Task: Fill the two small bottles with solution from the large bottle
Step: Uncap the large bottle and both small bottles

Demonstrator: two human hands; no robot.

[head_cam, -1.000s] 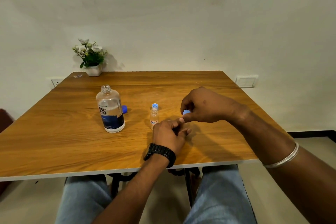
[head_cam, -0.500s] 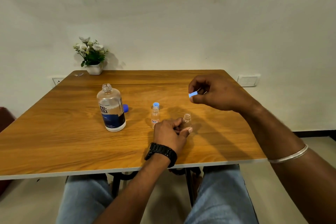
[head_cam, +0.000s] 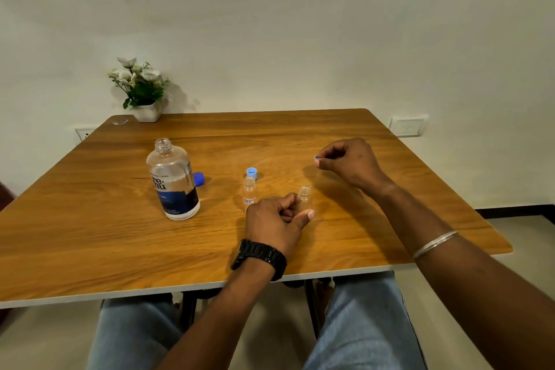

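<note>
Now the left hand (head_cam: 277,216) pinches the uncapped small bottle (head_cam: 305,197) upright on the table (head_cam: 90,234), while the right hand (head_cam: 348,164) has its fingers (head_cam: 317,161) pinched on that bottle's blue cap (head_cam: 316,157), well beyond and to the right. The second small bottle (head_cam: 249,192), also open, stands just left of the left fingers, the large bottle (head_cam: 174,182) further left, uncapped. Risk: reaching across for the large bottle could tip these light open bottles, and its wide mouth may overshoot their narrow necks

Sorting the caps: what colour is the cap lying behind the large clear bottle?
Dark blue cap, beside the large clear bottle; head view.
</note>
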